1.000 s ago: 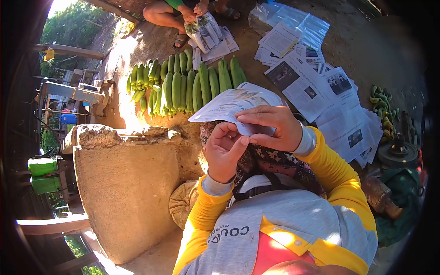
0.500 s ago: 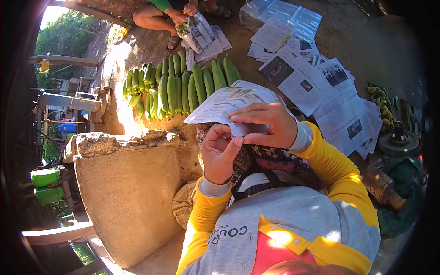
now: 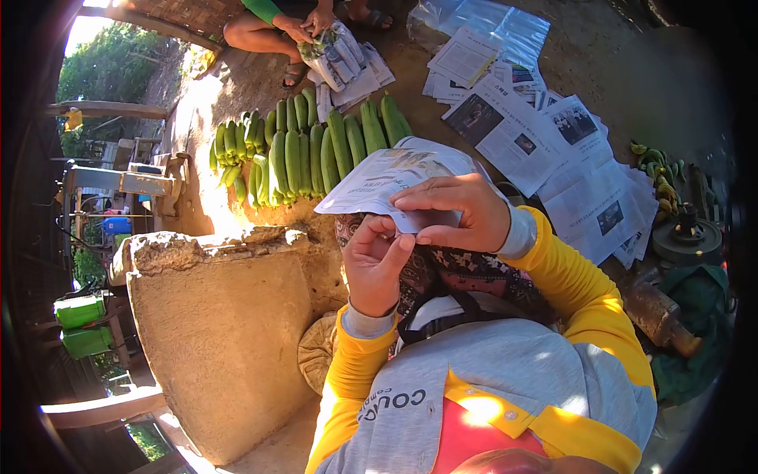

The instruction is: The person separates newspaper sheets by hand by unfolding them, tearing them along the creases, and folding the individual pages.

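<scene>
A sheet of printed newspaper [image 3: 383, 175] lies over my knees, its near edge curled up between my hands. My left hand [image 3: 374, 265] pinches that edge between thumb and fingers. Beside it, my right hand [image 3: 462, 212] holds the same sheet, fingers on top and thumb beneath. Just beyond the paper, long green vegetables [image 3: 306, 158] lie side by side in rows on the ground. Loose newspaper sheets [image 3: 545, 142] are spread in an overlapping pile at the right.
Another person's hands [image 3: 308, 25] hold a newspaper-wrapped bundle [image 3: 338, 59] at the top. Clear plastic [image 3: 505, 33] lies behind the papers. A rough clay block [image 3: 221, 340] stands at left. Bananas [image 3: 662, 178] and a round metal weight [image 3: 687, 237] are at right.
The surroundings have shifted slightly left in view. My hands keep their grip on the sheet, with little change in pose. The other person's hands have moved a little on their bundle.
</scene>
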The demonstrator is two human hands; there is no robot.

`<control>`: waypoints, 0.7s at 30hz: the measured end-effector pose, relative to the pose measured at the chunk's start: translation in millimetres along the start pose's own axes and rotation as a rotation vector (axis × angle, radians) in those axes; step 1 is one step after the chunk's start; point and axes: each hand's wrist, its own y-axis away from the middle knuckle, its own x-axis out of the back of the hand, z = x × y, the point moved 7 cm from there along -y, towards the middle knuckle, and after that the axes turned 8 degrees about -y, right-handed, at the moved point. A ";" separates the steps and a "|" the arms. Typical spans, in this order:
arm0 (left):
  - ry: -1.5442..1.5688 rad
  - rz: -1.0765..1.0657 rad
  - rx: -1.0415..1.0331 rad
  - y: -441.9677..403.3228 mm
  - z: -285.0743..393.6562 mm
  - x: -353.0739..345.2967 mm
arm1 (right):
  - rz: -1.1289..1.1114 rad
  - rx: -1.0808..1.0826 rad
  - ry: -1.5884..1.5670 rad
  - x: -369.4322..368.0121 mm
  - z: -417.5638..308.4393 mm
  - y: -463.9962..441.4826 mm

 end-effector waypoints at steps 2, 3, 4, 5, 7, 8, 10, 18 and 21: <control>0.004 -0.010 -0.003 -0.5 -0.3 -0.5 | -0.007 -0.013 -0.010 0.3 1.3 0.4; -0.003 -0.011 -0.008 -0.8 0.0 -0.9 | -0.011 -0.019 -0.017 0.7 1.5 0.3; -0.010 -0.012 -0.011 -0.8 0.4 -1.5 | -0.015 -0.024 -0.024 0.7 1.9 0.4; -0.017 -0.013 -0.015 -0.9 0.7 -1.9 | 0.006 0.002 -0.031 1.6 1.5 0.5; -0.031 -0.017 -0.024 -1.0 1.0 -1.7 | 0.048 0.055 -0.045 2.2 2.3 1.2; -0.038 -0.019 -0.028 -1.1 1.0 -1.6 | 0.061 0.059 -0.052 2.2 2.7 1.4; -0.036 -0.038 -0.032 -1.6 0.8 -2.5 | 0.087 0.067 -0.067 2.2 2.5 1.9; -0.079 -0.062 -0.061 -2.7 -2.3 -0.1 | 0.110 0.064 -0.043 3.4 -7.8 0.8; -0.111 -0.086 -0.071 -4.3 0.8 -4.3 | 0.151 0.061 -0.078 4.6 -4.4 1.5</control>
